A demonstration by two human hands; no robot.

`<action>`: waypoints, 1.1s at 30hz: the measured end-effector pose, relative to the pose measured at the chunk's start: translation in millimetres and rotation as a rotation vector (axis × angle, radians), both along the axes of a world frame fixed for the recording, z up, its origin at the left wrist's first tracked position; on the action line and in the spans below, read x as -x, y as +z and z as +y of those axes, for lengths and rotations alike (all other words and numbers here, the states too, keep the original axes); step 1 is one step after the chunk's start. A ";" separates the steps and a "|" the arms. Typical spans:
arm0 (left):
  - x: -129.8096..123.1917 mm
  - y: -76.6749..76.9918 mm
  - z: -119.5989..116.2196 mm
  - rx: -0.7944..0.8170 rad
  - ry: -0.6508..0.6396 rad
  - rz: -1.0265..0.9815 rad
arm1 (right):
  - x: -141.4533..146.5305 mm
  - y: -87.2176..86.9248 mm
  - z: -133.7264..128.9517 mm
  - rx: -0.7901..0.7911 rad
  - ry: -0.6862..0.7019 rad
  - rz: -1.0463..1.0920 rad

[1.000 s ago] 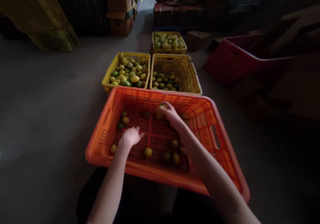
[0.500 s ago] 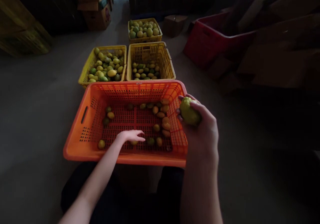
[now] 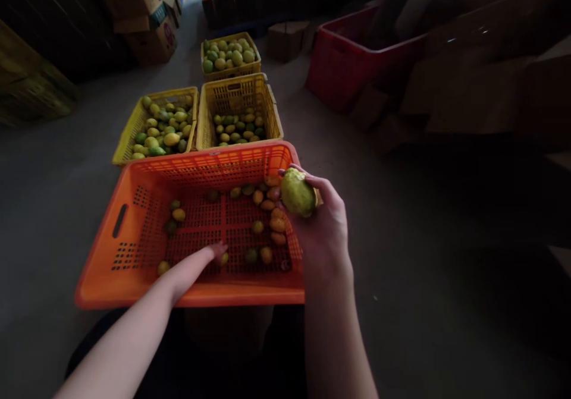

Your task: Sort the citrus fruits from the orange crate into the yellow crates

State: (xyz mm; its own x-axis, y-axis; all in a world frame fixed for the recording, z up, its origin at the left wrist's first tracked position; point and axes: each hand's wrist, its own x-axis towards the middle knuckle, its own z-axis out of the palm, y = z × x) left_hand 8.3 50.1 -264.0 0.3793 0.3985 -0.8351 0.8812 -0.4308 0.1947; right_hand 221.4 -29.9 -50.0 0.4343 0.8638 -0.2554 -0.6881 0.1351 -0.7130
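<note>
My right hand [image 3: 323, 214] is wrapped round a large, bumpy yellow-green lemon [image 3: 298, 192], raised above the right wall of the orange plastic crate [image 3: 100, 256]. Down inside that crate, my left hand [image 3: 217, 249] has its fingers stretched out over a small yellow lemon [image 3: 223, 258] near the front side; its fingertips are small and dim. More lemons lie on the crate's floor: a group along the right wall [image 3: 277, 225], a small cluster at the left [image 3: 178, 214], and a single one [image 3: 163, 267] at the front left.
Behind the orange crate stand a yellow crate of lemons [image 3: 122, 143], a part-filled yellow crate [image 3: 273, 116] and another full one [image 3: 256, 69] farther back. A red bin [image 3: 330, 72] and cardboard [image 3: 464, 101] are at the right, stacked boxes [image 3: 151, 42] at the back left.
The view has turned, so the crates appear farther left. My left hand has gone lower into the orange crate, to the small lemon. My right hand still holds its lemon.
</note>
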 end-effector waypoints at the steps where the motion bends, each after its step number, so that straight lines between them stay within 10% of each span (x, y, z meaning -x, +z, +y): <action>1: -1.6 -1.4 -6.0 -0.005 0.023 -0.026 | -1.7 -1.1 -0.5 -0.003 -0.005 0.011; 9: -12.2 17.6 10.2 -0.010 0.427 -0.333 | 4.8 -16.9 13.2 -0.047 -0.038 0.182; 14: -14.2 89.3 43.6 0.159 0.713 -0.685 | 27.0 -30.9 33.6 0.042 -0.160 0.195; 19: 7.1 153.0 37.5 0.831 1.266 -1.322 | 59.9 -32.8 49.8 0.128 -0.081 0.257; 24: 33.6 146.7 33.3 0.820 1.610 -1.151 | 94.1 -27.1 57.9 0.114 0.176 0.246; 33: 60.4 156.2 37.8 0.699 1.733 -1.340 | 128.6 -56.2 77.2 0.312 0.493 0.067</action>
State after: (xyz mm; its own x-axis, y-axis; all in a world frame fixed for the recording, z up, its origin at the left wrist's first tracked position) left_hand -52.1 87.9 -107.9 0.3811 0.7071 -0.5956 -0.4950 0.7002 0.5145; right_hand 92.8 47.4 -106.2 -0.0254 0.8393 -0.5430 -0.6612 -0.4215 -0.6206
